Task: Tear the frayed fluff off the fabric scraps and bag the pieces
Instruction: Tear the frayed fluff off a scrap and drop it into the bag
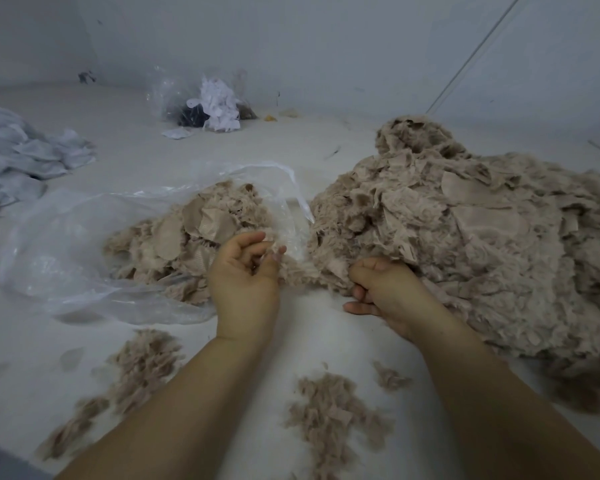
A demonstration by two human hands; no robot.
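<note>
1. The left hand point(245, 271) lies palm up at the mouth of the clear plastic bag point(84, 244), fingers point(257, 239) loosely curled; whether they grip a wisp of fluff cannot be told.
2. The right hand point(381, 287) pinches the near edge of the big pile of beige fabric scraps point(465, 237), fingers curled into it.
3. The bag lies on the pale floor point(326, 327), holding trimmed beige pieces point(187, 237).
4. Torn fluff point(333, 407) is scattered near the forearms.
5. A second bag of white scraps point(215, 102) sits by the far wall; white cloth point(21, 157) is heaped at the left.
</note>
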